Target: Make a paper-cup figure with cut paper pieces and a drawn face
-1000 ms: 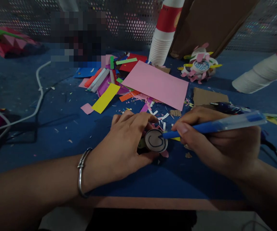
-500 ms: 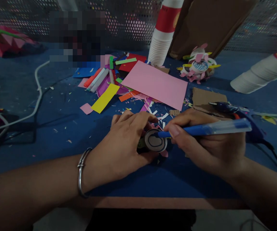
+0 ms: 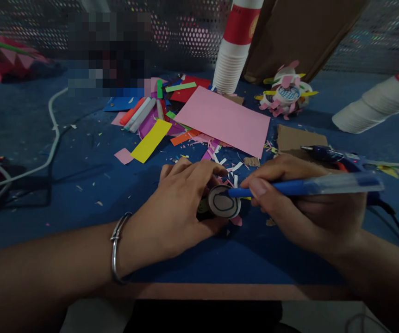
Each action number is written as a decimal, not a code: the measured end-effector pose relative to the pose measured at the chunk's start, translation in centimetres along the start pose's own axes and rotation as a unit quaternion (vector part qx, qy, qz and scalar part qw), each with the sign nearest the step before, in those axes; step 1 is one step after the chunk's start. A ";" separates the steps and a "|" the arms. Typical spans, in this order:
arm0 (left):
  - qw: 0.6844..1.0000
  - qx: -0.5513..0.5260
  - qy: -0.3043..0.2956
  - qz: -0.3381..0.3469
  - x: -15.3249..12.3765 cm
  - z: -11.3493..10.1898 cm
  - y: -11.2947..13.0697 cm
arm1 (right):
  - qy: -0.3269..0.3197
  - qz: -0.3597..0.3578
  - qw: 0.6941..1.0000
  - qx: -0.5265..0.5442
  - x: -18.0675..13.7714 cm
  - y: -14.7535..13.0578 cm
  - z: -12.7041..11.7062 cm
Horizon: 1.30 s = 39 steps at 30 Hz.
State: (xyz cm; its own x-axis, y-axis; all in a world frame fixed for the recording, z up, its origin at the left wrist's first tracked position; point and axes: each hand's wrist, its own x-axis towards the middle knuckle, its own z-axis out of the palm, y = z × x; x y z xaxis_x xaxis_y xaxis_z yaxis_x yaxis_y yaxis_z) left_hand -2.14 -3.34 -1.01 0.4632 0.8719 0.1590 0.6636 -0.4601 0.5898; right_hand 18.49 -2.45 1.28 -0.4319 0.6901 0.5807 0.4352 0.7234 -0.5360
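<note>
A small round paper craft piece, with dark oval lines drawn on its pale top, sits near the table's front. My left hand is curled around it from the left, thumb at the near side and fingers at the far side. Bits of pink and yellow paper stick out below and beside it. In my right hand is a blue marker, held in a writing grip. The marker's tip meets the top of the craft piece. My left palm covers part of the piece's side.
Behind my hands lie a pink sheet, a yellow strip, several markers and paper scraps. Stacked paper cups stand at the back. A glue gun rests beside cardboard at right. A white cable crosses the left.
My right hand and the marker's rear end have shifted to the right, while the tip stays at the piece's top. My left hand has barely moved.
</note>
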 end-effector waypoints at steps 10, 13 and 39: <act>1.000 0.003 -0.012 -0.001 0.0 -0.1 0.1 | -0.042 -0.024 0.999 0.002 0.2 0.4 -0.2; 1.000 0.003 -0.013 0.001 0.0 0.0 0.0 | -0.046 -0.018 0.999 0.000 0.1 0.2 -0.2; 1.000 0.001 -0.002 0.008 0.0 0.0 0.0 | -0.028 -0.002 0.999 -0.028 -0.1 0.1 -0.4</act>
State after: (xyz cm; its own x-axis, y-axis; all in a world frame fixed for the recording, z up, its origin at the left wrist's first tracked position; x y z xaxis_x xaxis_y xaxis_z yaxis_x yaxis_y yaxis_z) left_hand -2.17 -3.35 -1.01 0.4759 0.8639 0.1651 0.6571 -0.4740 0.5862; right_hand 18.88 -2.46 1.35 -0.4770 0.6880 0.5469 0.4755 0.7254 -0.4978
